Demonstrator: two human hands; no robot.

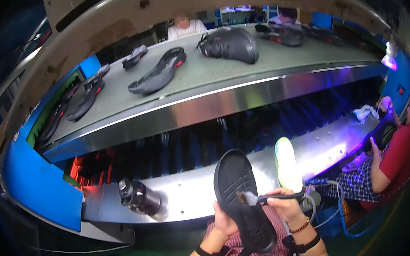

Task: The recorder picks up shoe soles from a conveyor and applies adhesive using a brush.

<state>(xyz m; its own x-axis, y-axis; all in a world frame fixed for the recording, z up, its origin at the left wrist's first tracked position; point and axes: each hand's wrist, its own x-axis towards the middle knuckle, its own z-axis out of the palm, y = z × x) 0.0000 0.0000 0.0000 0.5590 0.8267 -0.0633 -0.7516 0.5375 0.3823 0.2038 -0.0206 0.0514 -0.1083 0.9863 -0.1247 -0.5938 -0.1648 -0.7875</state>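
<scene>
A black shoe sole (235, 174) stands nearly upright in front of me, its grooved and perforated face toward me. My left hand (225, 220) is closed on the sole's left edge. My right hand (286, 205) grips the black handle of a brush (251, 198) from the right. The brush's bristle end lies against the middle of the sole. Beyond my right hand, a pale yellow-green insole-shaped piece (287, 164) lies on the metal ledge (191, 190).
A dark bottle (140, 198) stands on the ledge to the left. Above it runs a green conveyor belt (200, 77) carrying a black shoe (229, 46) and several soles, including a large one (159, 73). At right, a person in red (402, 154) holds a dark shoe.
</scene>
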